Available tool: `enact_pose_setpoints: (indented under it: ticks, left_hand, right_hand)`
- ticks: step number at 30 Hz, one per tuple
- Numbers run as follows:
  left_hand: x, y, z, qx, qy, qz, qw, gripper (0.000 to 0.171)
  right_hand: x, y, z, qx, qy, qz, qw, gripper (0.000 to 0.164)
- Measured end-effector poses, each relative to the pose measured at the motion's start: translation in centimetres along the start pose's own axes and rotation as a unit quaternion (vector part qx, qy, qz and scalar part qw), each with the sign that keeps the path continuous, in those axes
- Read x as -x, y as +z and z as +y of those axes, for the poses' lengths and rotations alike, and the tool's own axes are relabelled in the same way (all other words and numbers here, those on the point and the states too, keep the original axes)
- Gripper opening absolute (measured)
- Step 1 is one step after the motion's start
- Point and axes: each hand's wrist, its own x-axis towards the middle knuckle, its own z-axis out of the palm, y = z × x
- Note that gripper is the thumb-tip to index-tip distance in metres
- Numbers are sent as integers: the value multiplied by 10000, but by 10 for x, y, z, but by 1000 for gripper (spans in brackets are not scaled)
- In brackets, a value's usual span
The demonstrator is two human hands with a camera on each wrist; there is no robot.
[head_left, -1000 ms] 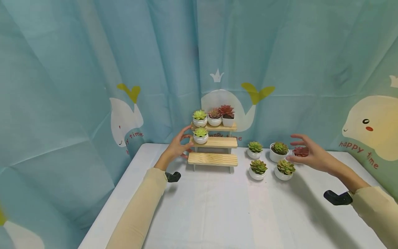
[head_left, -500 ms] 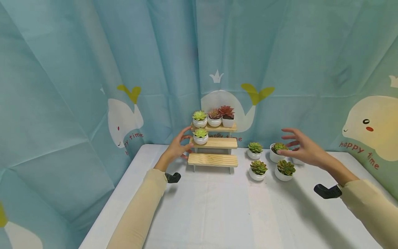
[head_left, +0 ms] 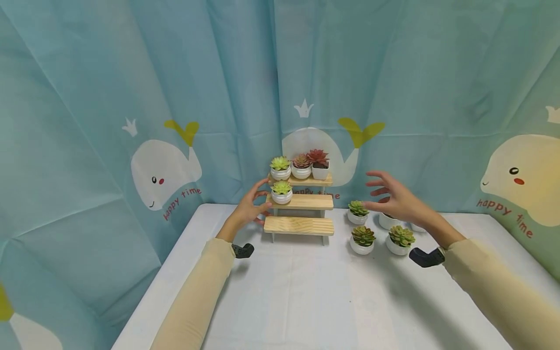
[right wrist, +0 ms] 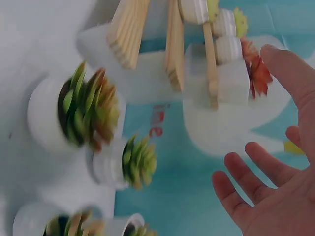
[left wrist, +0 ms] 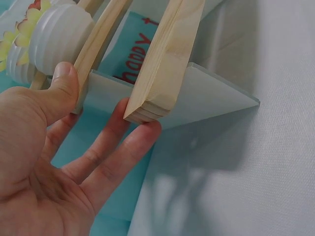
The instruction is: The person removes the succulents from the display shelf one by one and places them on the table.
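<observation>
Four potted succulents (head_left: 301,170) on three-tier wooden stand (head_left: 299,225); five pots (head_left: 361,246) apparently left on tabletop (head_left: 323,291); left hand (head_left: 248,209) pinching stand, right hand (head_left: 397,199) spread

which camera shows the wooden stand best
The head view: the whole stand, all three shelves, fits in frame. Left wrist shows only its left end, close up; right wrist its right end, blurred and cropped.

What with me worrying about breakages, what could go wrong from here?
The left hand touches the stepped stand, so a nudge might jolt its four pots. The dark red plant sits near the stand's right end and could topple off. The right hand might clip the nearby green plant.
</observation>
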Motion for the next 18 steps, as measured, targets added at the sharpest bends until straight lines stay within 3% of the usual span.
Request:
enact_pose_setpoints:
  ticks: [18]
  left_hand:
    - [-1,-1,-2,97,1,-3,10000,78]
  right_hand:
    - [-54,66,-39,-733,-426,-474,9953,81]
